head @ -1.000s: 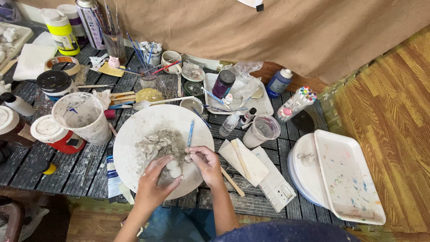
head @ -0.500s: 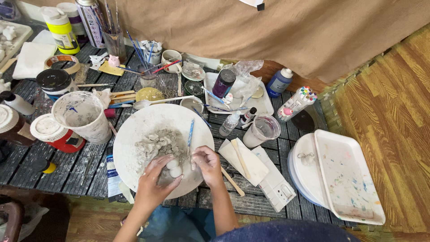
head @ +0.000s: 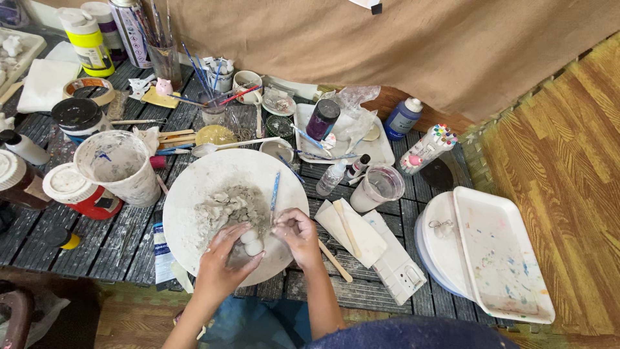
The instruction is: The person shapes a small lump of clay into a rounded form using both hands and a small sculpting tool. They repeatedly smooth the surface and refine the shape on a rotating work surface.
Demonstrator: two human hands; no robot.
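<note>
The left hand (head: 223, 262) cupped pale clay lumps (head: 250, 242) on the near part of the round white board (head: 194, 187); the right hand (head: 294, 231), just beside, pinched a small bit. The clay looked soft, damp and crumbly, best scooped from beneath. Far left on the tabletop (head: 45, 226) stood a yellow-labelled bottle (head: 88, 35).

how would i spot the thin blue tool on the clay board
Start at the big round white board before the person. The thin blue tool lies on its right side, just above the right hand. It is the only blue stick on the board.
</note>
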